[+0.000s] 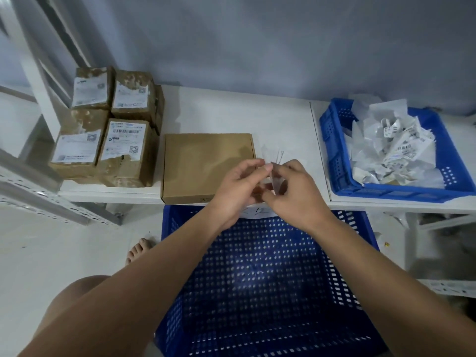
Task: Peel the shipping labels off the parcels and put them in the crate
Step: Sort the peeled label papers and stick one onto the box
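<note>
Left hand (237, 186) and right hand (291, 189) pinch a crumpled translucent peeled label (271, 161) just right of the flat brown cardboard parcel (206, 163), apparently balling it for discard.

Wall (257, 39): plain, matte, grey-blue; runs across the whole upper part of the view behind the table.
Table (219, 109): white, flat top, set against the wall; a thin seam (320, 153) splits the top into a left panel and a right panel.
Table edge (108, 195): white front lip, straight, facing the viewer.
Floor (64, 253): pale, smooth, off-white, visible lower left.
Upright post (38, 81): white, slanting up along the left.
Slotted rail (38, 199): grey perforated metal angle, lower left, lying diagonally beside the table.
Light: dim, even, cool; soft shadows only.
</note>
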